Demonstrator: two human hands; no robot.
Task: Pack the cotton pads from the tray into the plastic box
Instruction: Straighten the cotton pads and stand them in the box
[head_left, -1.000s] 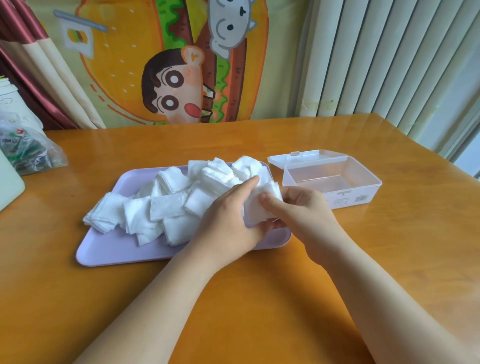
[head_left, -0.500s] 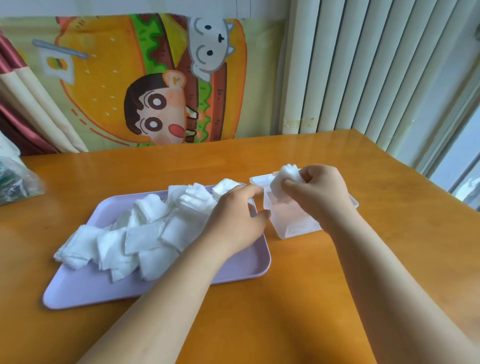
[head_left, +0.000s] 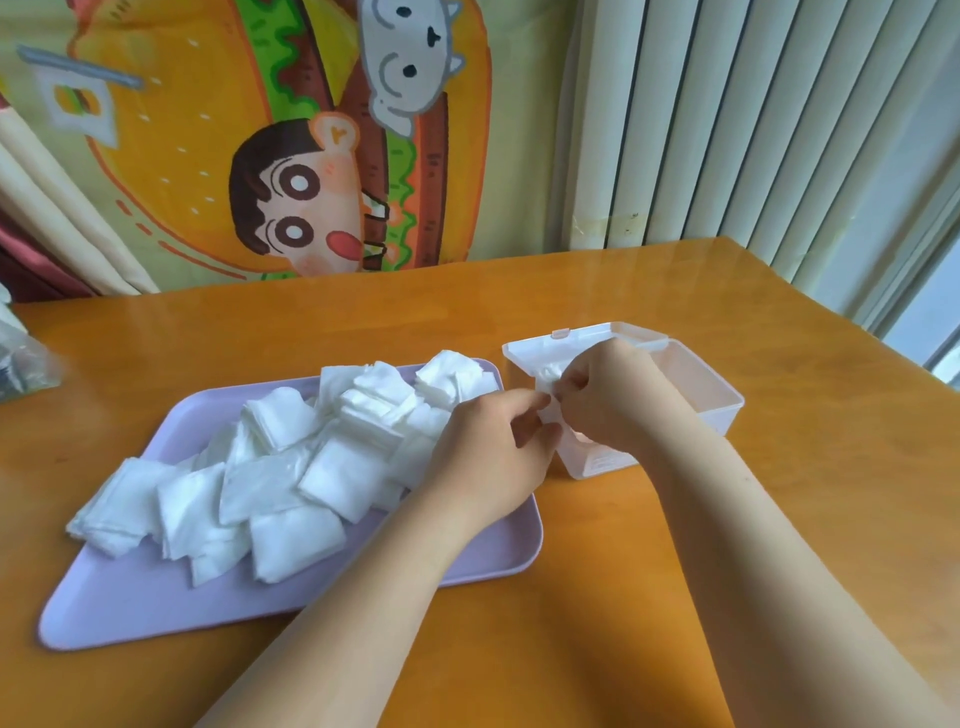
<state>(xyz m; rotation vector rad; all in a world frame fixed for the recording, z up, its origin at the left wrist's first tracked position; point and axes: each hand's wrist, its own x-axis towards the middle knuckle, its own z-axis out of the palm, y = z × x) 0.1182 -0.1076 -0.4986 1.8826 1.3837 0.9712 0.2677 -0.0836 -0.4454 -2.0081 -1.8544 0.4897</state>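
Two hands meet: the left hand (head_left: 488, 457) and right hand (head_left: 618, 400) both pinch a few cotton pads (head_left: 549, 375) over the open plastic box (head_left: 724, 413). The box stands at three o'clock from the purple tray (head_left: 130, 616), which holds a pile (head_left: 311, 467) of pads. The glossy wooden table (head_left: 805, 493) meets a cartoon curtain (head_left: 311, 156) at twelve and white blinds (head_left: 753, 130) at one.

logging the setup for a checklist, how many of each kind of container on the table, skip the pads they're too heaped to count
purple tray: 1
clear plastic box: 1
plastic bag, partly out of frame: 1
total: 3
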